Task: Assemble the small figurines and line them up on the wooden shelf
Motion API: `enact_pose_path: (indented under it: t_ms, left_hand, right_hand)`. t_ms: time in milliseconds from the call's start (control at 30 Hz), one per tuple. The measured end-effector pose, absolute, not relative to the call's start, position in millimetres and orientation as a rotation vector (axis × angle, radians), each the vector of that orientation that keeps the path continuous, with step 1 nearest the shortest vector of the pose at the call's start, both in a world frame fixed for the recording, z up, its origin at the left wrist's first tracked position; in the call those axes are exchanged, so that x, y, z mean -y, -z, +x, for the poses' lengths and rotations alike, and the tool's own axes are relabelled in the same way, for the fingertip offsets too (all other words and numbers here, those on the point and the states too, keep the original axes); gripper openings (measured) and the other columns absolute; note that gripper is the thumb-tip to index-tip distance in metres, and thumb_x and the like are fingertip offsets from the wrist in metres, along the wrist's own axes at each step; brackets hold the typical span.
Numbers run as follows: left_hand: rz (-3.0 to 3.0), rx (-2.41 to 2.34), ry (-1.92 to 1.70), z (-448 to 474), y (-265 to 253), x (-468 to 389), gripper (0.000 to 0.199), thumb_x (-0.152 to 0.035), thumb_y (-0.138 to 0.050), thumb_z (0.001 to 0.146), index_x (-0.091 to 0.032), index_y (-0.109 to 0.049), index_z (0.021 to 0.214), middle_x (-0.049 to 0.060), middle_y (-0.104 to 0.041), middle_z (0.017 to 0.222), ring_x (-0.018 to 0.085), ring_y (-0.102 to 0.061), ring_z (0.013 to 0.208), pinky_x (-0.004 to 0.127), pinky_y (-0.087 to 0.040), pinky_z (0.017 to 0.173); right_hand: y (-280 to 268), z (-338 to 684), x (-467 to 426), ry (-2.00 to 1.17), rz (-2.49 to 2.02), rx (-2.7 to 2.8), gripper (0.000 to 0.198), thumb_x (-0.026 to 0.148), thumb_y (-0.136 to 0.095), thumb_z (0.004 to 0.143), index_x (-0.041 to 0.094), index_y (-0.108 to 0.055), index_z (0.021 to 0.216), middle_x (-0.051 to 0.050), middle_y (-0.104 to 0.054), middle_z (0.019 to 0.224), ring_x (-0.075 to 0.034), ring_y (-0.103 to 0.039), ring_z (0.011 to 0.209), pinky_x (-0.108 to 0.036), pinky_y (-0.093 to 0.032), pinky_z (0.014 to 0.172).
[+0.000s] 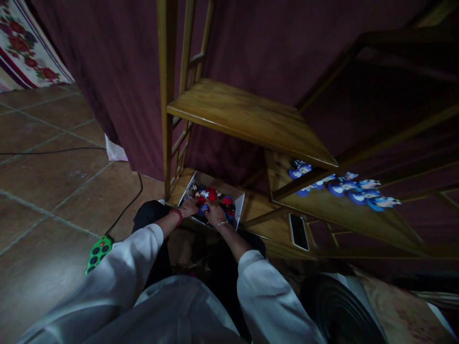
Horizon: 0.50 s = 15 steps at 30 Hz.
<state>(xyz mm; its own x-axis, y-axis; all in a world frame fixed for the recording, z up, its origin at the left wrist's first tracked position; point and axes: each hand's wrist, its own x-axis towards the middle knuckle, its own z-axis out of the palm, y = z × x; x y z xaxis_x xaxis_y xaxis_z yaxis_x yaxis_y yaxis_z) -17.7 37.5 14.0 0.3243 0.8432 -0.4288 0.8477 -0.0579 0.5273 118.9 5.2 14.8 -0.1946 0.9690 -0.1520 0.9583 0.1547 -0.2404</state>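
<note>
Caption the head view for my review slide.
The left hand and right hand reach into a box of figurines on a shelf; a phone lies to the right.

small multicoloured figurines (pixel 228 201) in white cardboard box (pixel 240 204): too small to tell | black ribbed round object (pixel 339 310): cut off, bottom edge | green plastic multi-socket strip (pixel 98 251): partly behind white sleeve (pixel 125 263)

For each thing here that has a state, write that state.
White box: open, holding small figures
Left hand: over the box
Right hand: at a blue piece
Shelf figures: grouped together
Phone: lying flat, face dark
Power strip: lying on the floor
Curtain: hanging
</note>
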Motion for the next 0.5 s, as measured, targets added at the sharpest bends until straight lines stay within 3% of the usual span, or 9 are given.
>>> enact_pose_path:
  t_ms: [267, 500]
  left_hand:
    - [1.635, -1.475, -0.173, -10.3, -10.3, -32.9, 0.037, -0.014, -0.06, 0.066, -0.013, -0.057, 0.102, 0.006, -0.065, 0.095, 0.014, -0.061, 0.081, 0.016, -0.047, 0.064]
    - [1.502, -1.395, -0.314, -6.5, -5.9, -27.3, 0.036, -0.005, -0.055, 0.069, -0.014, -0.056, 0.103, 0.005, -0.065, 0.098, 0.011, -0.061, 0.08, 0.013, -0.048, 0.062]
  right_hand:
    - [-13.3, 122.4, -3.8, -0.459, -2.005, 2.255, 0.028, 0.017, -0.048, 0.077, 0.023, -0.057, 0.102, -0.004, -0.066, 0.096, -0.015, -0.061, 0.088, -0.021, -0.042, 0.076]
    - [-10.6, 123.1, -1.4, -0.517, -1.994, 2.142, 0.03, 0.015, -0.05, 0.075, 0.022, -0.058, 0.103, -0.004, -0.066, 0.097, -0.015, -0.06, 0.09, -0.022, -0.042, 0.079]
